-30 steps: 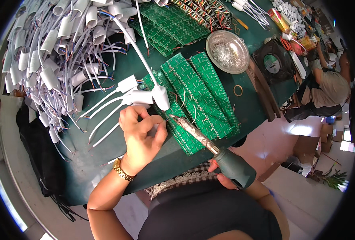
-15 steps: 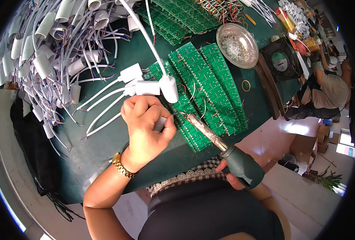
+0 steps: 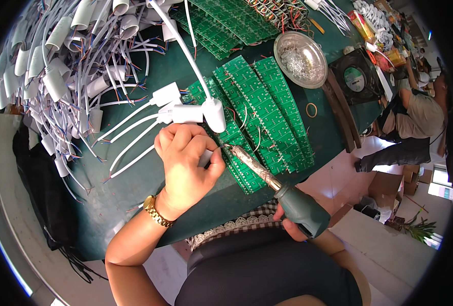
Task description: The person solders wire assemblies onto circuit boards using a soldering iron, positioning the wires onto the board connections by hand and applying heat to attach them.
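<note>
My left hand (image 3: 185,158), a gold watch on its wrist, is closed in a pinch at the near left edge of the green circuit boards (image 3: 267,117). Between thumb and fingers shows part of a whitish plastic sleeve (image 3: 204,158); the rest is hidden. My right hand (image 3: 292,228) grips the dark green handle of a soldering iron (image 3: 303,211). Its tip meets the board edge right beside my left fingertips; whether it touches a wire is too small to tell. Just beyond my left hand lie white sleeves with cables (image 3: 186,113) and a white housing (image 3: 214,115) on a cable.
White cabled sleeves (image 3: 58,76) heap up at the far left. More circuit boards (image 3: 231,23) lie at the back. A metal bowl (image 3: 300,58) holds silvery scraps, near a rubber band (image 3: 311,110) and a black fan (image 3: 356,76). Another person (image 3: 415,115) sits at right.
The soldering iron has shifted slightly left, its tip closer to my left fingertips. My left hand stays almost still. At right, the other person's dark-clothed leg now stretches out.
</note>
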Motion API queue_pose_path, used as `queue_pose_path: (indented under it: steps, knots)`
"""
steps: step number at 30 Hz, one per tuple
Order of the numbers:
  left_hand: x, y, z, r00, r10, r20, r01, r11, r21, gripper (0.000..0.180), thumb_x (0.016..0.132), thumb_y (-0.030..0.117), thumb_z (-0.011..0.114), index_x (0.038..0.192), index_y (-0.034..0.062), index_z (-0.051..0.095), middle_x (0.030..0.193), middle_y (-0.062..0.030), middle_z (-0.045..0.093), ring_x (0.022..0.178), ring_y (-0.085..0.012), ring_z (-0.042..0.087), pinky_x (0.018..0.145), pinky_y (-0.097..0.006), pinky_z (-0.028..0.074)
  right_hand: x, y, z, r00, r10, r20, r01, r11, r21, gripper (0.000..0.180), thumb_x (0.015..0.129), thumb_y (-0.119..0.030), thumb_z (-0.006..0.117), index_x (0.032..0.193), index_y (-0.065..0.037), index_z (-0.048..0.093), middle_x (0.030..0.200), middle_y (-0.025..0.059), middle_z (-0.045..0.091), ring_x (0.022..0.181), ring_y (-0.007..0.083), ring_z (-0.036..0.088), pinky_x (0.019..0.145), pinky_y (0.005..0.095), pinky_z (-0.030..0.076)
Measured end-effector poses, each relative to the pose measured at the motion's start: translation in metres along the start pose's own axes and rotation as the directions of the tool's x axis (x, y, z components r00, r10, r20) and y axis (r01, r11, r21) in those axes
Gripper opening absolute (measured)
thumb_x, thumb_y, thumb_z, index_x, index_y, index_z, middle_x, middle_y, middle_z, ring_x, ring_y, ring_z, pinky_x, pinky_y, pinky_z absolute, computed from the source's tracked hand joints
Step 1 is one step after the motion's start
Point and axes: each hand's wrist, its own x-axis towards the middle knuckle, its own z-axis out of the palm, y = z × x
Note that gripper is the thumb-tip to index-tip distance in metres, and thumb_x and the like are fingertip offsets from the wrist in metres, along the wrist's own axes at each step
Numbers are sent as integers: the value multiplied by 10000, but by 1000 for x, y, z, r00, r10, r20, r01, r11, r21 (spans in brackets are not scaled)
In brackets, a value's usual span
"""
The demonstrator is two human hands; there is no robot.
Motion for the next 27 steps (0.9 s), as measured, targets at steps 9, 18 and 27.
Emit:
queue_pose_path:
  steps: [9,18,27]
  knots:
    - [-1,0,1,1000,-12,-9,12,1000,8,154,602,18,686,695,102,597,862,-29,571,904,-252,489,847,-374,350,-2,3,2,999,-23,42,24,1000,-18,254,840,-249,617,913,-12,562,794,84,588,708,181,577,642,307,464]
    - [0,0,0,1000,-2,-9,2,1000,7,160,598,14,688,694,103,596,857,-26,574,901,-249,493,837,-370,354,-9,15,11,996,-61,-66,58,997,-56,214,822,-231,632,871,-30,575,783,88,593,686,198,583,623,311,464]
    - [0,-1,0,1000,7,-10,-7,1000,4,165,593,13,690,696,102,596,859,-29,576,889,-250,496,831,-372,355,-2,-4,-9,982,172,82,-178,981,72,261,826,-260,628,928,-24,584,758,35,560,636,109,502,598,258,418]
